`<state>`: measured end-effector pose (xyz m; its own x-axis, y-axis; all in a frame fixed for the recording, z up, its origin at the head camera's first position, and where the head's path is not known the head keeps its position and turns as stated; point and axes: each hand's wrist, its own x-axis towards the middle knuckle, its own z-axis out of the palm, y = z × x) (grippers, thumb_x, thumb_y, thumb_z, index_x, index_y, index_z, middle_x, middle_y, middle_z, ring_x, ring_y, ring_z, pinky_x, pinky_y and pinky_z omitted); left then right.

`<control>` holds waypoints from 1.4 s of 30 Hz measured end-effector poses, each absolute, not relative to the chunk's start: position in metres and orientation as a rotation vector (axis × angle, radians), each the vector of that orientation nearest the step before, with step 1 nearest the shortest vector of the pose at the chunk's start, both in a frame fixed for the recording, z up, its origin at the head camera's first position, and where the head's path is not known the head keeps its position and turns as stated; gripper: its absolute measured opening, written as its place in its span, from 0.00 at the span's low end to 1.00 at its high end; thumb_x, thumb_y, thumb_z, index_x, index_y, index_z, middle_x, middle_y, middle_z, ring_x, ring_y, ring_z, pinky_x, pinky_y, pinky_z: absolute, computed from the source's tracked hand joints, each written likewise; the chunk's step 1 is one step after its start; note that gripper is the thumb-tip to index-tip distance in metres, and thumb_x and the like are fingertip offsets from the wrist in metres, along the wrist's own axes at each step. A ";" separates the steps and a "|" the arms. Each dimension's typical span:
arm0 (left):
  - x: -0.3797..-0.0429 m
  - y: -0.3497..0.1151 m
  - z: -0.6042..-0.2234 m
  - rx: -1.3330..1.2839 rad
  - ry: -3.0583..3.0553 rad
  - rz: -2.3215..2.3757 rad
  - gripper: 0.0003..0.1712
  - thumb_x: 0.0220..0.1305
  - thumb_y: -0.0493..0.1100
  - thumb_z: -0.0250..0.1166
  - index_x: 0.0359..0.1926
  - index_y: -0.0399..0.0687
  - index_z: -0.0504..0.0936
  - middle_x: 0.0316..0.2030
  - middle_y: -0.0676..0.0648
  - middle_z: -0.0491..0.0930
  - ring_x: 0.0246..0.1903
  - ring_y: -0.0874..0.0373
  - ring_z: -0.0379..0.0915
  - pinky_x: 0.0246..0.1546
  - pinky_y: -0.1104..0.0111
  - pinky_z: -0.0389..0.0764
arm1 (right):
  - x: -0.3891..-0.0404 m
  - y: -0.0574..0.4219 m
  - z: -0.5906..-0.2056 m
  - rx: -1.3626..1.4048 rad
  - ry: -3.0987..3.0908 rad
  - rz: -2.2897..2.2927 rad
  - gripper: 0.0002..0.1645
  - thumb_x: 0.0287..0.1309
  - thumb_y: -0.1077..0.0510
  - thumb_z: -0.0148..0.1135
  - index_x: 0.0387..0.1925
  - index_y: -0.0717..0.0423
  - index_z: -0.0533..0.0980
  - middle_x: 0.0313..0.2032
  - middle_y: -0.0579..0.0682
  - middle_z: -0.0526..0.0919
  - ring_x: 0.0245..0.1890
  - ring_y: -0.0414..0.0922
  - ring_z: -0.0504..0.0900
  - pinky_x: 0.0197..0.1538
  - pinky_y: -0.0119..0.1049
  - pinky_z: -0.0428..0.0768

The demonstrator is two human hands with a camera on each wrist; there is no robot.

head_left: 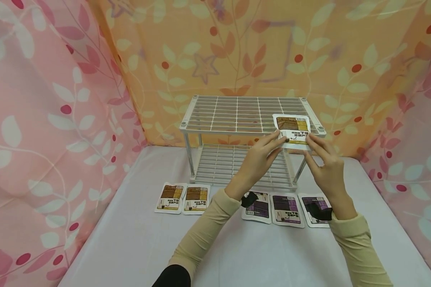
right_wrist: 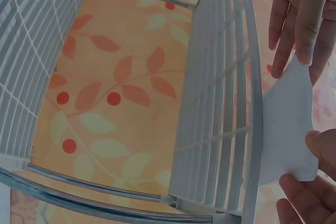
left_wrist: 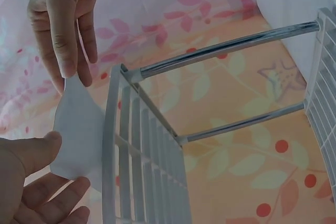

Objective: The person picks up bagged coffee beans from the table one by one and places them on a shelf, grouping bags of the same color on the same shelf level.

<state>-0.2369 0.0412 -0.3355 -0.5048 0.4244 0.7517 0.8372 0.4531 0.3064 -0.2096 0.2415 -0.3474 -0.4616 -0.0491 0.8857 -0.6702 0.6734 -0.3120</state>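
Note:
A flat white pouch with a brown and yellow label is raised at the front right of the white wire rack's upper shelf. My left hand pinches its left side, and my right hand has hold of the right side. In the left wrist view the pouch's plain white side shows close beside the shelf edge. Its corner lies between the right hand's fingertips there. The right wrist view has the pouch between both hands, against the shelf's edge in that view.
Two more brown-labelled pouches lie on the white table, left of the rack's front. Several purple-labelled pouches lie under my forearms, partly covered by black wrist straps. The lower shelf stands near the table. Patterned cloth surrounds the table.

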 end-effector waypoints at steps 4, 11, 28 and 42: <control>-0.241 0.046 -0.333 -1.059 -2.126 -0.893 0.19 0.67 0.41 0.54 0.58 0.44 0.75 0.62 0.41 0.68 0.62 0.53 0.65 0.64 0.72 0.61 | -0.211 0.245 -0.344 0.548 -1.966 0.802 0.30 0.43 0.75 0.66 0.52 0.60 0.76 0.53 0.56 0.78 0.53 0.57 0.75 0.61 0.22 0.64; -0.247 0.050 -0.325 -1.068 -2.200 -0.778 0.20 0.69 0.40 0.51 0.60 0.44 0.73 0.62 0.41 0.68 0.62 0.52 0.64 0.67 0.65 0.55 | -0.220 0.253 -0.339 0.542 -2.038 0.770 0.26 0.52 0.70 0.62 0.55 0.59 0.74 0.55 0.56 0.76 0.55 0.55 0.74 0.62 0.30 0.67; -0.268 0.061 -0.310 -1.019 -2.304 -0.559 0.19 0.70 0.40 0.49 0.59 0.47 0.73 0.59 0.43 0.72 0.55 0.53 0.72 0.56 0.72 0.71 | -0.244 0.259 -0.333 0.500 -2.095 0.692 0.22 0.56 0.68 0.59 0.54 0.63 0.74 0.54 0.60 0.76 0.52 0.62 0.74 0.50 0.60 0.68; -0.278 0.071 -0.307 -0.925 -2.339 -0.453 0.19 0.68 0.43 0.53 0.59 0.50 0.75 0.59 0.48 0.73 0.55 0.55 0.72 0.57 0.70 0.70 | -0.257 0.266 -0.333 0.497 -2.097 0.715 0.21 0.57 0.67 0.58 0.53 0.63 0.75 0.53 0.61 0.77 0.52 0.62 0.73 0.53 0.57 0.68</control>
